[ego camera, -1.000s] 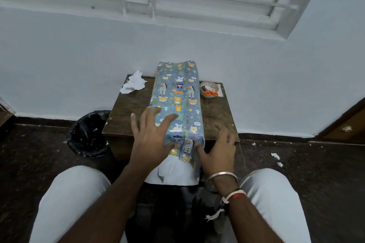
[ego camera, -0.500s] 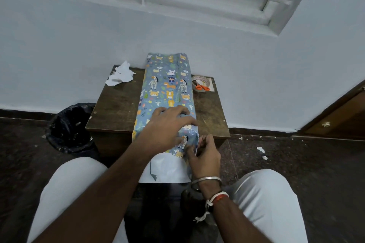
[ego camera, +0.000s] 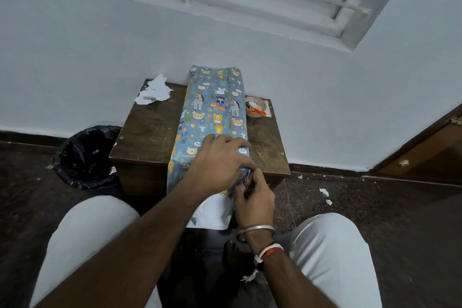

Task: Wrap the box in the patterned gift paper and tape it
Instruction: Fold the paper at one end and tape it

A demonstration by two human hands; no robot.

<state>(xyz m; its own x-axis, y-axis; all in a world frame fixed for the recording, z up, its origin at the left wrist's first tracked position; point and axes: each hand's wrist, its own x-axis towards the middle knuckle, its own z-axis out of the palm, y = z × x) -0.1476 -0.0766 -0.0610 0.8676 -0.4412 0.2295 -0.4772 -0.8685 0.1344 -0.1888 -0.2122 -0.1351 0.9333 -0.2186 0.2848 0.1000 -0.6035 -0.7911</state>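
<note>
A long box wrapped in blue animal-patterned gift paper (ego camera: 213, 110) lies lengthwise on a small brown wooden table (ego camera: 150, 132), its far end against the wall. At the near end the paper hangs loose, its white underside (ego camera: 212, 212) drooping past the table edge. My left hand (ego camera: 217, 162) presses down on the near top of the box, fingers spread to the right. My right hand (ego camera: 252, 195) pinches the paper at the near right corner. A tape roll (ego camera: 256, 105) with orange scissors (ego camera: 257, 112) on it sits right of the box.
Crumpled white paper scraps (ego camera: 153, 91) lie at the table's far left corner. A black bin (ego camera: 86, 155) stands on the floor to the left. The white wall is right behind the table. A wooden cabinet (ego camera: 425, 155) is at the right. My knees flank the table.
My left hand slid to the near right top of the box and flattened there. My right hand rose from the table edge and took hold of the paper at the near right corner.
</note>
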